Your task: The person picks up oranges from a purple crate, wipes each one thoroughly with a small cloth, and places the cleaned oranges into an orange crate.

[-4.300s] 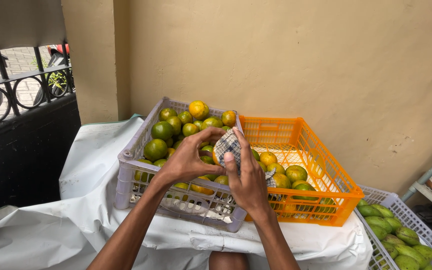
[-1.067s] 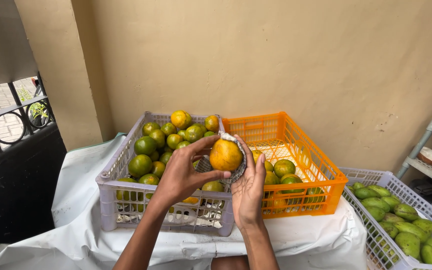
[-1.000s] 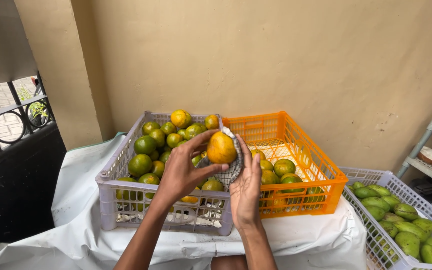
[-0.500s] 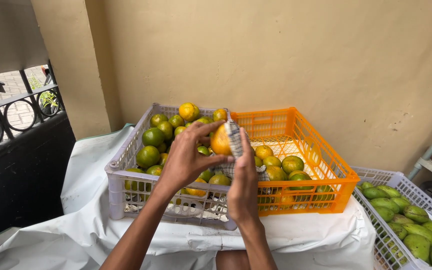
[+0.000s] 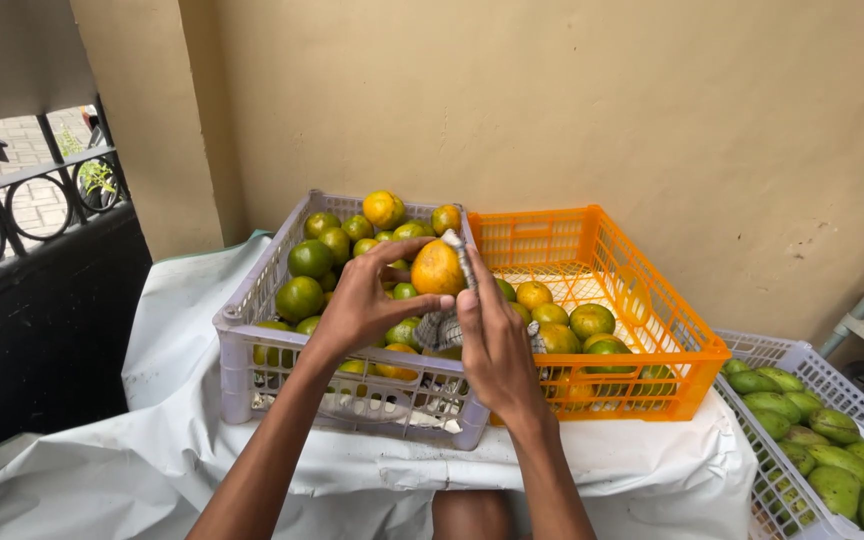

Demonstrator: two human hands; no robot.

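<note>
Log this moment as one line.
left hand: holds orange | right hand: presses cloth on it | over grey crate

Matt pebbled rind on the orange, soft woven cloth, hard plastic lattice crates
</note>
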